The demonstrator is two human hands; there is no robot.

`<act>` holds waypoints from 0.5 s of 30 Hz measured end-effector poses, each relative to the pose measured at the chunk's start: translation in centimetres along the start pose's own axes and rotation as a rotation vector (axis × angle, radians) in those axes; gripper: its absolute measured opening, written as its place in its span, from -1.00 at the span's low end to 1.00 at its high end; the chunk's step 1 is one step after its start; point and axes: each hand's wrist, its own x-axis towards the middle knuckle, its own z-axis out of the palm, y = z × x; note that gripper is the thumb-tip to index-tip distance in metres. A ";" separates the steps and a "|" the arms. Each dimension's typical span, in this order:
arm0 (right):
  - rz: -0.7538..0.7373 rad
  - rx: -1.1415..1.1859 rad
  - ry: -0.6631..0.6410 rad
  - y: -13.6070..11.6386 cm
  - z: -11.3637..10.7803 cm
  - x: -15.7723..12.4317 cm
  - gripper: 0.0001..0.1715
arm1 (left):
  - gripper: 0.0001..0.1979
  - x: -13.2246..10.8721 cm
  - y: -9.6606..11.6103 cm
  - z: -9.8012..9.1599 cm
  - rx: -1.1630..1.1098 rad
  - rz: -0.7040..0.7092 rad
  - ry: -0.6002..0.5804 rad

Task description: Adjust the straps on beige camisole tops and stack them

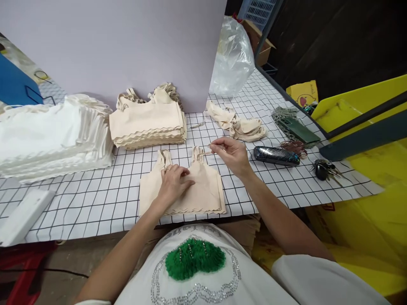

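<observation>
A small pile of beige strappy crop tops lies flat near the table's front edge, with wavy hems toward me. My left hand rests on the top one, fingers and thumb apart, beside its left strap. Past the right side of the pile, my right hand is closed in a pinch. Between its fingertips is the end of a thin beige strap, drawn out sideways from the right shoulder. Just behind stands a taller stack of beige tops, straps bunched at the back.
White garments are stacked at the left, near a white box. A crumpled beige garment, a patterned case, a green phone and keys lie to the right. A pale panel rises behind.
</observation>
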 end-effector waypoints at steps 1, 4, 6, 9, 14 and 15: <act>-0.025 -0.042 -0.042 0.2 0.0 -0.3 -0.88 | -0.81 0.1 -0.1 0.1 0.020 0.003 -0.011; -0.112 -0.160 -0.212 1.0 1.0 -1.8 -0.90 | -0.87 0.0 -0.2 0.3 -0.013 0.045 -0.032; -0.157 -0.217 -0.288 1.6 1.9 -3.0 -0.87 | -0.88 -0.1 -0.4 0.4 -0.046 0.071 -0.018; -0.192 -0.276 -0.325 2.5 3.2 -4.2 -0.84 | -0.81 -0.2 -0.5 0.7 -0.066 0.088 0.023; -0.200 -0.305 -0.349 3.0 3.9 -4.7 -0.84 | -0.73 -0.2 -0.5 1.1 -0.066 0.092 0.060; -0.201 -0.311 -0.358 3.0 3.9 -4.7 -0.84 | -0.73 -0.2 -0.5 1.2 -0.069 0.092 0.059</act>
